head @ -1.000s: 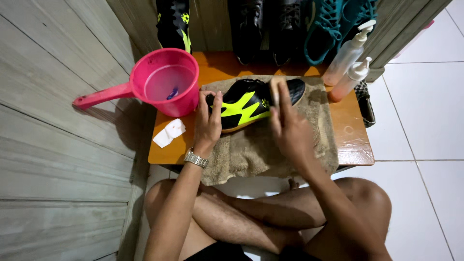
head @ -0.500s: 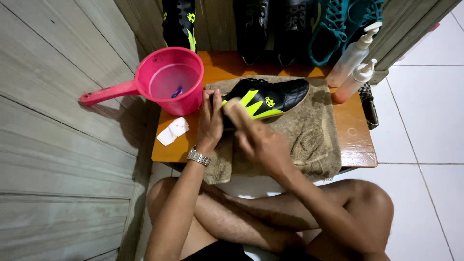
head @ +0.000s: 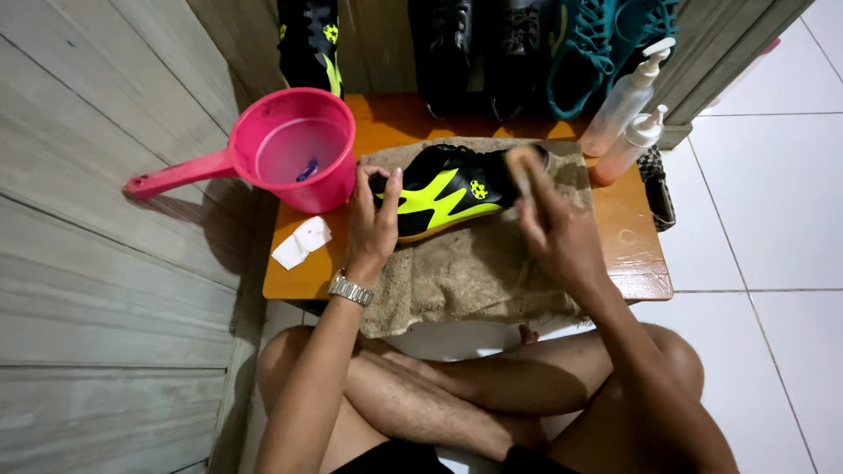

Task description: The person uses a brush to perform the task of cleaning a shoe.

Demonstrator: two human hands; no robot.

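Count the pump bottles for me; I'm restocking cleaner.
2: a tall bottle at the table's far right corner, and a shorter bottle just in front of it, beside the towel. Others could be hidden beyond the frame.

A pink dipper (head: 299, 149) with a long handle pointing left stands at the far left corner of the orange wooden surface (head: 632, 254); it holds water and a small purple thing whose kind I cannot tell. Near it, on the left edge, lies a small white scrap (head: 301, 242) with a reddish mark. At the far right stand two clear pump bottles (head: 625, 118) of pale orange liquid, one taller than the other, close together. Just right of them a dark patterned object (head: 657, 186) lies at the edge. Behind the surface, against the wooden wall, stand black shoes (head: 483, 53), one black and yellow shoe (head: 309, 44) and a teal pair (head: 606, 48). White tiles (head: 773, 219) cover the floor at right.
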